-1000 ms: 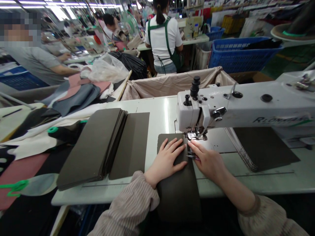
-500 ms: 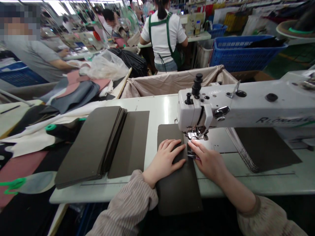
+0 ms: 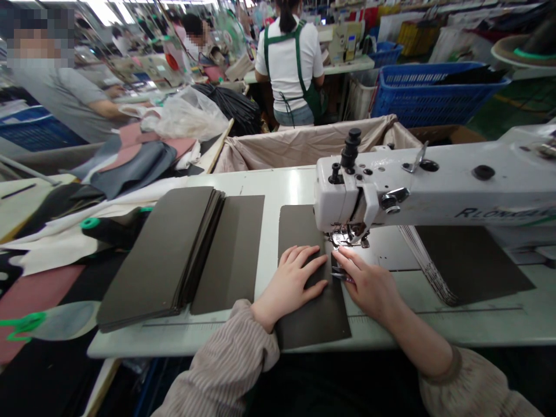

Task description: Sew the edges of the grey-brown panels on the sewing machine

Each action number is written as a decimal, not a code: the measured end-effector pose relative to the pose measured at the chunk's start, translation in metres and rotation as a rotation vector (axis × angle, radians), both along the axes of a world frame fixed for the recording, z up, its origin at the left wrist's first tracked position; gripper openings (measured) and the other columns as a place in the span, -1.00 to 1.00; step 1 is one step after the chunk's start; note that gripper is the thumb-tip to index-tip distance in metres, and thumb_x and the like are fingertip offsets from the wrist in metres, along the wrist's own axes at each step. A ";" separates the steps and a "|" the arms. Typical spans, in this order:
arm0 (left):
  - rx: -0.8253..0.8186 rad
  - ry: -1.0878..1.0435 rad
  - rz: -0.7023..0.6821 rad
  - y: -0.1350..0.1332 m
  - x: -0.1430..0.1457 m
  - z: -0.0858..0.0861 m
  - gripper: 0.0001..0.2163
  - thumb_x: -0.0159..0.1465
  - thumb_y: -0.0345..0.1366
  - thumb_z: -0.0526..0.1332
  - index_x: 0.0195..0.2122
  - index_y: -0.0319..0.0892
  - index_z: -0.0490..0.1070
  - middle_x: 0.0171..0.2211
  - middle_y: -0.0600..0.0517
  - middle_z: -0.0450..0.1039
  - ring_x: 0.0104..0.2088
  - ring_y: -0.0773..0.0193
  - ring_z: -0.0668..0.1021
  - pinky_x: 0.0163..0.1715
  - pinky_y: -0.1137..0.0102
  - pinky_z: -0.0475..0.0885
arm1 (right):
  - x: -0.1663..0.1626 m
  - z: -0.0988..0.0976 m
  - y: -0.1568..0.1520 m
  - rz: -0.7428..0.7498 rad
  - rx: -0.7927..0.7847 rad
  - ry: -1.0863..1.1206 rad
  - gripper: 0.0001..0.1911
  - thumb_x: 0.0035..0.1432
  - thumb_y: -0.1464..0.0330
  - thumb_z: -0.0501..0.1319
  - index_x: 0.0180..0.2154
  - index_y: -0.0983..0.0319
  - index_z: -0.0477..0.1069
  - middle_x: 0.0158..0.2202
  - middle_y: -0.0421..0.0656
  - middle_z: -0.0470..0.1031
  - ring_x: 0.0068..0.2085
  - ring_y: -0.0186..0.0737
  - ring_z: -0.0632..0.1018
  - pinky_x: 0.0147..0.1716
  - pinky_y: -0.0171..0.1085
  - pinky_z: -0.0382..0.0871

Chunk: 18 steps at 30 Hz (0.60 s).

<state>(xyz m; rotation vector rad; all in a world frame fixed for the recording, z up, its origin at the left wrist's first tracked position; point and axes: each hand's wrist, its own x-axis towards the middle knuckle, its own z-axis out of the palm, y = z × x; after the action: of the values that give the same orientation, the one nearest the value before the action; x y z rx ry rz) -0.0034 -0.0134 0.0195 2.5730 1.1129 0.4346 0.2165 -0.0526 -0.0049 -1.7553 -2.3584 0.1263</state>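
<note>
One dark grey-brown panel (image 3: 315, 315) lies flat on the worktop (image 3: 270, 231), directly under my left fingers (image 3: 313, 267). Its far right side runs up to the presser foot (image 3: 343, 238), just ahead of my fingertips. My left fingers are spread and laid flat on the panel, gripping nothing. My right fingers (image 3: 346, 262) are partly curled round small snips (image 3: 337, 273) with a bit of purple at the handle; the blades poke out leftward over the panel, while my index and middle fingertips reach forward beside the panel's edge, close to the foot.

Ahead and to the right of my fingers stands the white sewing machine (image 3: 438, 191). Its arm carries dark lettering that I read as "RLONXIAN", the end hard to make out near the frame's edge, with a green stripe below. A ruled scale (image 3: 362, 319) runs near the worktop's front edge, its figures too small for me to read.

Left of my left fingers sit a thick stack of similar panels (image 3: 160, 249) and, just beside it, a flatter panel (image 3: 234, 249). Right of my right fingers, a pale-edged pile (image 3: 469, 260) lies under the machine arm. Well beyond my fingertips is a cloth-lined bin (image 3: 304, 150), then a person in a green apron (image 3: 291, 69), back turned.
</note>
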 end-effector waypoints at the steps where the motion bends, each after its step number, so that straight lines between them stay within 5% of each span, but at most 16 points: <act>1: 0.000 -0.001 0.001 0.000 0.000 0.000 -0.56 0.32 -0.16 0.24 0.21 -0.01 0.29 0.25 -0.04 0.22 0.24 0.04 0.26 0.28 0.07 0.10 | 0.000 0.000 0.000 -0.001 -0.001 -0.001 -0.40 0.23 0.43 0.06 0.30 0.09 0.15 0.34 -0.25 0.16 -0.10 -0.13 0.58 -0.25 -0.18 0.50; 18: 0.009 -0.018 0.004 0.001 0.000 -0.003 -0.57 0.32 -0.19 0.23 0.21 -0.02 0.29 0.23 -0.06 0.22 0.22 0.03 0.27 0.28 0.04 0.11 | 0.000 0.002 0.000 0.005 0.001 0.003 -0.41 0.23 0.42 0.06 0.29 0.10 0.17 0.33 -0.22 0.18 -0.13 -0.15 0.58 -0.25 -0.20 0.50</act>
<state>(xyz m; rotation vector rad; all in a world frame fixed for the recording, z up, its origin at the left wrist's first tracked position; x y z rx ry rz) -0.0033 -0.0129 0.0161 2.5700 1.1127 0.4637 0.2163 -0.0523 -0.0032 -1.7476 -2.3603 0.1280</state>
